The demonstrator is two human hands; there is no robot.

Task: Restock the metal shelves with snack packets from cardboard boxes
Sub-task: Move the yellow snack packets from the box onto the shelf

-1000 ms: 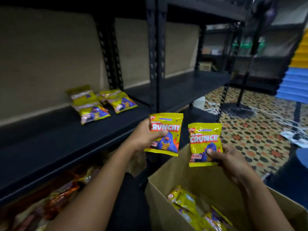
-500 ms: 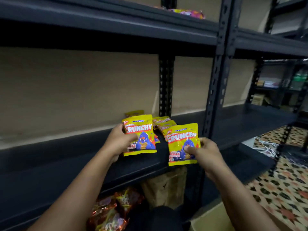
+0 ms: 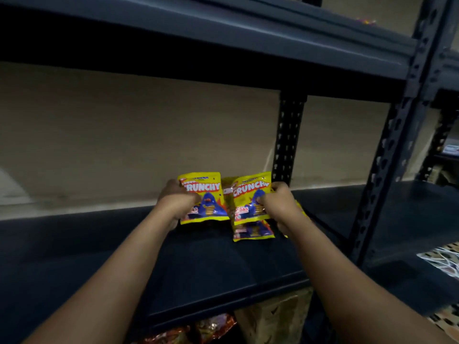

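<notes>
Holding one yellow Crunchy packet (image 3: 203, 197) in your left hand (image 3: 177, 203) and another (image 3: 250, 198) in your right hand (image 3: 280, 202), both pinched upright over the metal shelf (image 3: 198, 269) beside packets already laid (image 3: 253, 230), you have most of it unfilled.

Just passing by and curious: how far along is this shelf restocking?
Barely begun. A few yellow packets already lie on the dark shelf. In hand: the left hand holds one Crunchy packet and the right hand another, both upright over the shelf, not yet released. Left: most of this shelf is bare.
</notes>
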